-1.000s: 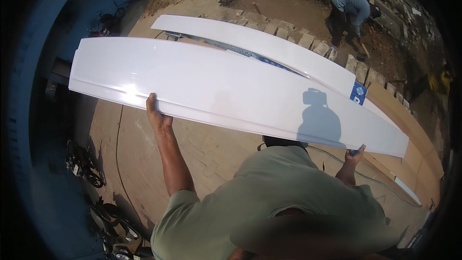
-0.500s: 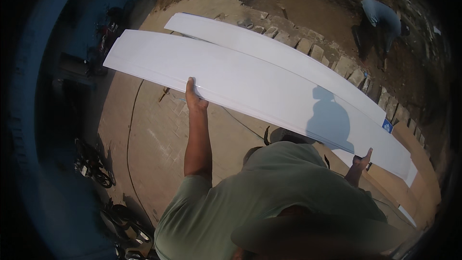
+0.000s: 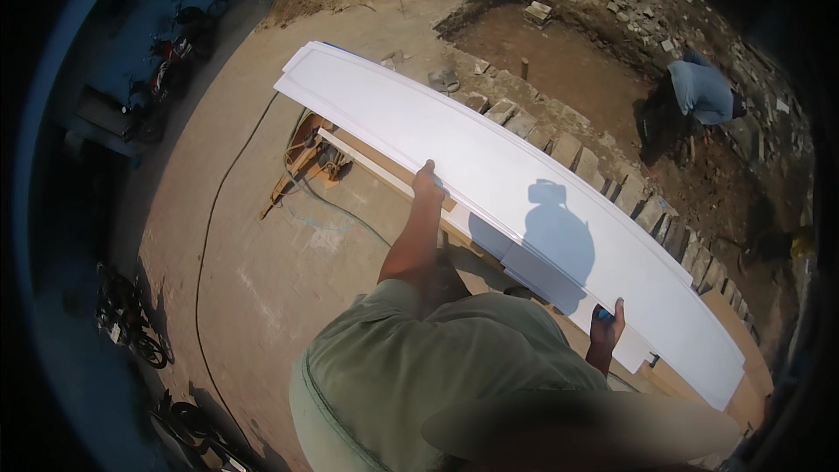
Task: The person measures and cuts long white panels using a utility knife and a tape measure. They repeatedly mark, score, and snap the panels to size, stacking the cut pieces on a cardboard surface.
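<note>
Since half a second ago you have swung the long white panel (image 3: 489, 166) further away from you: its far end now reaches past the wooden stand (image 3: 306, 157) toward the upper left, and the second white panel, which then lay clearly apart behind it, now sits right under it with only its near edge showing.

Your left hand (image 3: 426, 182) is up on the panel's near long edge, fingers curled over it, arm stretched nearly straight. Your right hand (image 3: 606, 325) grips the same edge lower right, fingers closed on the rim near a small blue label. The panel runs diagonally from upper left to lower right, carried above a long wooden bench; your head's shadow falls on its middle.

Ground: bare tan concrete, with a black cable (image 3: 210, 236) looping across it. Beyond the panel a row of bricks (image 3: 559, 144) edges a dug earth pit, where another person (image 3: 702, 92) in a blue shirt crouches, well apart from you.

Open room lies to your left over the concrete; parked motorcycles (image 3: 131, 323) stand along the far left rim.
</note>
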The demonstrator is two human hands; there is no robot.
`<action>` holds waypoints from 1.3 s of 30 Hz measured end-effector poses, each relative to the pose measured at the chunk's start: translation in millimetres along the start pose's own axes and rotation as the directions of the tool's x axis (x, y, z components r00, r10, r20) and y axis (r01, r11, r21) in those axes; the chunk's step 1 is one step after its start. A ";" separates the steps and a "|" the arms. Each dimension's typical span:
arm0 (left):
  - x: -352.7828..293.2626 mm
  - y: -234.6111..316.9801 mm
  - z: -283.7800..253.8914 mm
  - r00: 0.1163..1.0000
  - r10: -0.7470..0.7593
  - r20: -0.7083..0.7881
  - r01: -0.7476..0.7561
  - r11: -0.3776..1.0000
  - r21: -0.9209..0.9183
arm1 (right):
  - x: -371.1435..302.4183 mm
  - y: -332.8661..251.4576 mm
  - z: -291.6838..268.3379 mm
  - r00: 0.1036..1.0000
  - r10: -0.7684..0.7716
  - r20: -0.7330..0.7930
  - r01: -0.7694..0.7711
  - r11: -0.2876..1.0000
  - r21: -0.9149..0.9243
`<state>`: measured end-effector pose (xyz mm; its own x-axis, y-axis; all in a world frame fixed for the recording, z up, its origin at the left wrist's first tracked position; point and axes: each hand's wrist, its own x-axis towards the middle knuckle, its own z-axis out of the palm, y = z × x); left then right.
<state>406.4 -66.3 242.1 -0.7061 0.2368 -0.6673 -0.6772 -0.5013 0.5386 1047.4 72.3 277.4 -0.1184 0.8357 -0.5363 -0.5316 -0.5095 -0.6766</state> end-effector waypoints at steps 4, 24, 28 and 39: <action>126.7 70.1 15.5 0.998 0.016 -0.057 -0.012 0.997 0.075 | -0.2 88.8 113.4 0.999 -0.037 -0.008 0.036 0.996 -0.078; 388.1 223.4 -9.8 0.917 -0.243 -0.318 0.383 0.762 0.522 | -57.7 320.4 215.2 0.731 0.142 -0.667 -0.494 0.785 -0.374; 325.4 196.3 -35.4 0.931 -0.349 -0.112 0.303 0.560 0.772 | -130.3 340.6 145.7 0.739 0.063 -0.671 -0.621 0.450 -0.642; 155.3 78.0 -2.7 0.868 -0.493 0.060 0.011 0.140 0.990 | -191.3 257.4 145.7 0.894 -0.200 -0.402 -0.227 0.571 -0.789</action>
<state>244.5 -70.8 179.0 -0.2917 0.5025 -0.8139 -0.3075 0.7565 0.5772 811.0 -188.9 279.4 0.3377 0.7663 -0.5466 0.3852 -0.6424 -0.6626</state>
